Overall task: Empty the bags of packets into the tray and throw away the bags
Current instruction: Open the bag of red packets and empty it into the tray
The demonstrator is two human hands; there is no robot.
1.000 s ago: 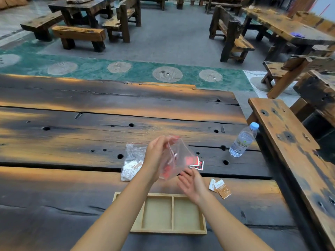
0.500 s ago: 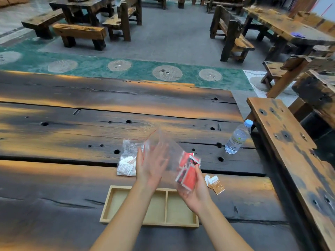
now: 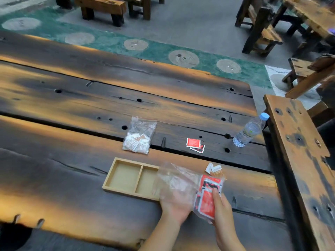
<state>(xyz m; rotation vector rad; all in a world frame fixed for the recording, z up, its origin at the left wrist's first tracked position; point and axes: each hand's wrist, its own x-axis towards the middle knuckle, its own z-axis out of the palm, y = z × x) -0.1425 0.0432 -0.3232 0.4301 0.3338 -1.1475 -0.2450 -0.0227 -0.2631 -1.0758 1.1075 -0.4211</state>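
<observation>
Just above the right end of the tray (image 3: 110, 180), the clear bag (image 3: 178, 180) of red packets (image 3: 206, 200) lay across both hands: the left hand (image 3: 175, 208) spread flat beneath it, the right hand (image 3: 222, 209) pinching the packets through the plastic. A second bag (image 3: 139, 135) waited farther back on the counter (image 3: 54, 142), with loose packets (image 3: 194, 144) nearby. With the packets bunched off to the tray's right, tipping now could spill them onto the counter.
</observation>
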